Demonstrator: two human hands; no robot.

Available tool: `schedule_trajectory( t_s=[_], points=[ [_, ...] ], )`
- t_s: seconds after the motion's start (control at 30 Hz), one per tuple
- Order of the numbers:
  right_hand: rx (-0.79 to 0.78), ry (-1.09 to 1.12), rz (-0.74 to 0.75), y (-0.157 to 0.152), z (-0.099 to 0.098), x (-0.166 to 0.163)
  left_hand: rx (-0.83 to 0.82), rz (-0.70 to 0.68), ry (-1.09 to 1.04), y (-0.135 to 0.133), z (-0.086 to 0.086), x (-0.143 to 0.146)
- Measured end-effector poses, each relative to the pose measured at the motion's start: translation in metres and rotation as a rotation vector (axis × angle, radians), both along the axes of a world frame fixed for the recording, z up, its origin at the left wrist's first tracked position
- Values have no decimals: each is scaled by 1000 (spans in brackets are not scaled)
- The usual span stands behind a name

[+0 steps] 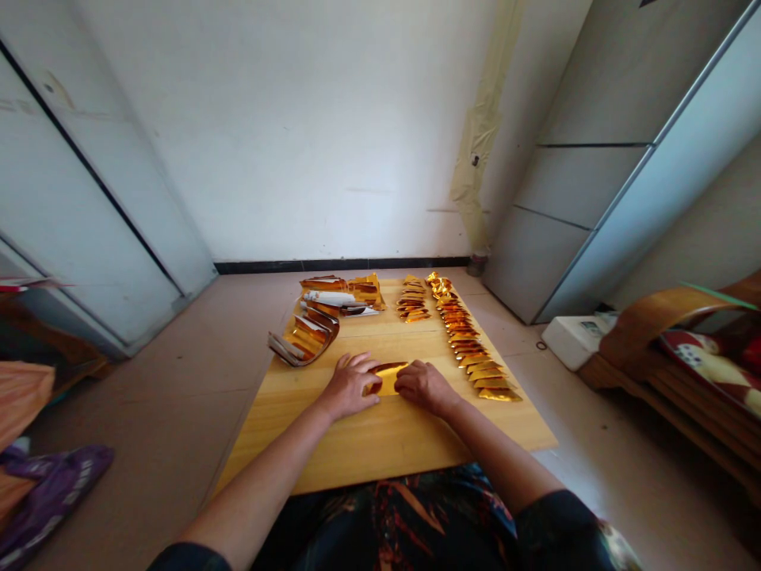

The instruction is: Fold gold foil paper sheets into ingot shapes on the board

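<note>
Centrally, left hand (352, 388) and right hand (428, 386) hold a gold sheet (388, 381), open tabletop (380, 440) reaching the near edge (380, 477).

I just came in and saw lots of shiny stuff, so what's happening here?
Someone is at a wooden table, handling one shiny gold sheet. The left hand holds its left end and the right hand its right. On the table's right is a long row of gold pieces, with a shorter row beside its far end. Curled gold sheets lie at the far left.
</note>
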State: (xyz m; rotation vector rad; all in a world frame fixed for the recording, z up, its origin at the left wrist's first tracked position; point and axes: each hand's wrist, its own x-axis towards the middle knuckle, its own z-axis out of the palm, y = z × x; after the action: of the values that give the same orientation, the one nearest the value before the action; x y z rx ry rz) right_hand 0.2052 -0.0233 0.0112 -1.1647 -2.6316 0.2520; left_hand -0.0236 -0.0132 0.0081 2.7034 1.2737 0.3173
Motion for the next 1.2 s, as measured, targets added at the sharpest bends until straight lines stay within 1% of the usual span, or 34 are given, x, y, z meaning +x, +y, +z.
schedule_trajectory(
  t_s=[0.07, 0.17, 0.23, 0.37, 0.47, 0.6, 0.7, 0.87, 1.07, 1.2],
  points=[
    [8, -38, -1, -1, 4, -2, 61, -15, 10, -8, 5, -2],
    [21, -138, -6, -2, 11, -7, 189, 14, 15, -15, 12, -3],
    [27, -217, -16, -3, 15, -10, 217, 10, 18, -16, 14, -1],
    [50, -286, -18, -2, 15, -12, 159, -35, 28, -12, 10, 2],
    [63, -255, -26, -2, 10, -11, 149, -49, 12, -11, 5, 3],
    [60, -188, -61, 0, 6, -9, 186, -45, -25, -10, 0, 3],
    [42, -187, -79, 1, 8, -10, 196, -29, -26, -9, 0, 5],
    [-5, -186, -39, 4, 12, -9, 195, -41, -18, -8, 3, 9],
    [74, -196, -85, 5, 6, -11, 182, -49, -10, -8, 3, 8],
    [39, -183, -138, 8, 8, -13, 179, -54, -43, -7, 1, 8]
  ],
)
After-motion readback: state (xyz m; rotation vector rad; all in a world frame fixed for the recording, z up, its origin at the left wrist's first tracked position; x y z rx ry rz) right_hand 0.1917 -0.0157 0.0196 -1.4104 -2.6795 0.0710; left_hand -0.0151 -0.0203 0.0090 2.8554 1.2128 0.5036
